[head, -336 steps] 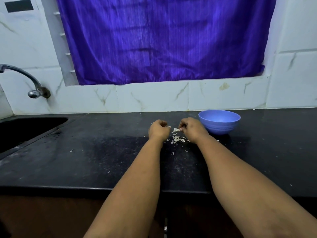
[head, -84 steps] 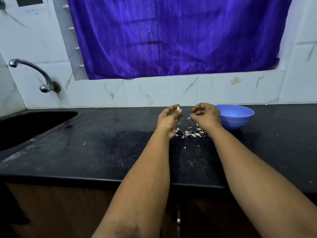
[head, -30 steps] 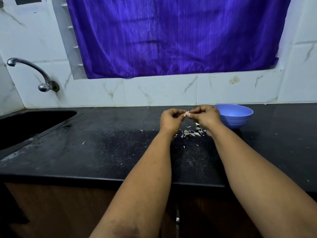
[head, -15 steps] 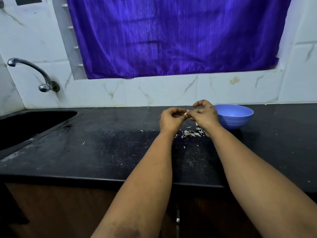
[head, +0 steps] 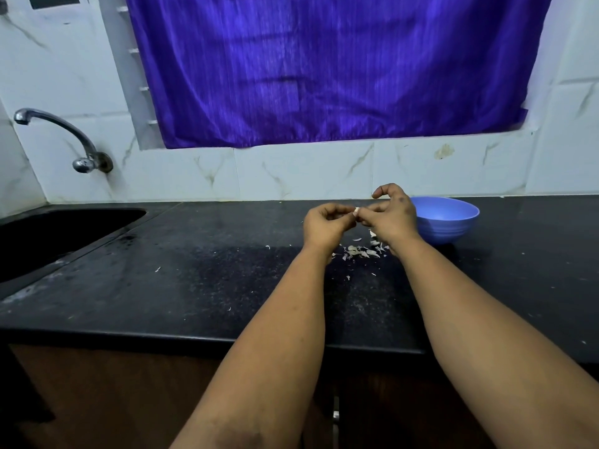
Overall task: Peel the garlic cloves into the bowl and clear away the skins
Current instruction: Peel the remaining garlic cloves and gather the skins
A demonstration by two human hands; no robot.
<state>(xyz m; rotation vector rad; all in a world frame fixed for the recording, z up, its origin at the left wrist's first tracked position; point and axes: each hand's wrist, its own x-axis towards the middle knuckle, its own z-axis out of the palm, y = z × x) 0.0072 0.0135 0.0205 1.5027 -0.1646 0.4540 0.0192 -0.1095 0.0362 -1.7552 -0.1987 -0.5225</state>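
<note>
Black countertop (head: 194, 286) | garlic clove (head: 356, 210) pinched between left hand (head: 325, 225) and right hand (head: 390, 218) | skins (head: 361, 251) scattered beside blue bowl (head: 449, 225)

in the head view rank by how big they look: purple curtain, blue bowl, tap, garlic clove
Largest to smallest:
1. purple curtain
2. tap
3. blue bowl, close to the tap, so that order is unsure
4. garlic clove, pinched between both hands

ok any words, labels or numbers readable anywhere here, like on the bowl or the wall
None can be read.
The blue bowl shows only plain ribs, no print.
The dark panel at the wall's top left is blank as far as it shows.
The curtain, tiles and tap carry no writing.
</note>
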